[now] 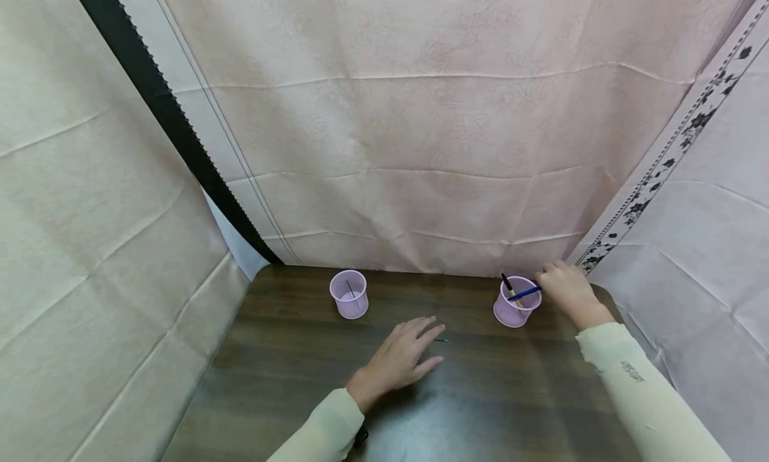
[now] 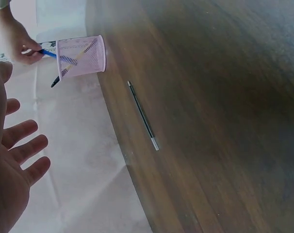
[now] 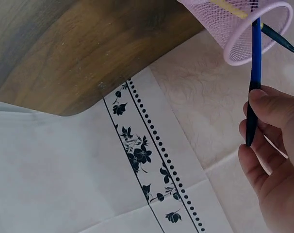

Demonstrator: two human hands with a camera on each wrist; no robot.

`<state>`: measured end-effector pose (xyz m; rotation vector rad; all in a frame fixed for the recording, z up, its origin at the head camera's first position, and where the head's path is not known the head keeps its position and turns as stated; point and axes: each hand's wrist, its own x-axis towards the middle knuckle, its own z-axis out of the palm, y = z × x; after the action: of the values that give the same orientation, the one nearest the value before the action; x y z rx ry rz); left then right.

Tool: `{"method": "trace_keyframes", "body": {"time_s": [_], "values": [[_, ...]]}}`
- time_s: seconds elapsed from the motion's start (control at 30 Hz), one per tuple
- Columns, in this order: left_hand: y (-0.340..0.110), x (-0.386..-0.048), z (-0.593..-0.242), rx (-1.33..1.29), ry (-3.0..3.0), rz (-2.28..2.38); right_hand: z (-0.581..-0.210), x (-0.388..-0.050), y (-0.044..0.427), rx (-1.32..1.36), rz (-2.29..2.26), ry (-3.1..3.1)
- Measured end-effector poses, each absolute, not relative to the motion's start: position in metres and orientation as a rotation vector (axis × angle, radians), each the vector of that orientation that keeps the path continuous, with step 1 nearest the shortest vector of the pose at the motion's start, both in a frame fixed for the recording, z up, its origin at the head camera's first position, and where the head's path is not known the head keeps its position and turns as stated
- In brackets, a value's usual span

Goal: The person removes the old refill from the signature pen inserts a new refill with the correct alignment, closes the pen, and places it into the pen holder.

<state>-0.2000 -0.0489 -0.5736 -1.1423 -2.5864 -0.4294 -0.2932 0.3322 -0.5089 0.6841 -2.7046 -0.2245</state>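
My right hand (image 1: pixel 567 290) pinches the dark end of a blue pen (image 3: pixel 256 58) between thumb and fingers. The pen's other end reaches into the right-hand pink mesh cup (image 1: pixel 509 317). A yellow pen with a black end (image 3: pixel 229 7) also leans in that cup. Over the middle of the table, my left hand (image 1: pixel 398 356) has its fingers spread and holds nothing. Just beyond its fingertips, a dark pen refill (image 2: pixel 142 114) lies on the wood, mostly hidden by the hand in the head view. A second pink mesh cup (image 1: pixel 351 308) stands upright to the left, with a thin dark stick (image 1: pixel 350 288) inside.
The dark wooden table (image 1: pixel 288 375) has a rounded corner on the right. Pale cloth (image 1: pixel 390 135) hangs behind its far edge. More cloth flanks both sides, with a floral border (image 3: pixel 142 155) at the right.
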Motion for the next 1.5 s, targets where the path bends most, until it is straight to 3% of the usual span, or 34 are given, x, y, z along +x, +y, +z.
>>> {"method": "trace_keyframes", "body": {"time_s": [1.0, 1.5], "values": [[-0.05, -0.204, -0.573, -1.102, -2.603, -0.419, -0.556, -0.32, 0.318, 0.854, -0.33, -2.664], [-0.048, -0.204, -0.572, -1.094, -2.632, -0.443, -0.547, -0.311, 0.319, 0.873, -0.158, -2.636]]}}
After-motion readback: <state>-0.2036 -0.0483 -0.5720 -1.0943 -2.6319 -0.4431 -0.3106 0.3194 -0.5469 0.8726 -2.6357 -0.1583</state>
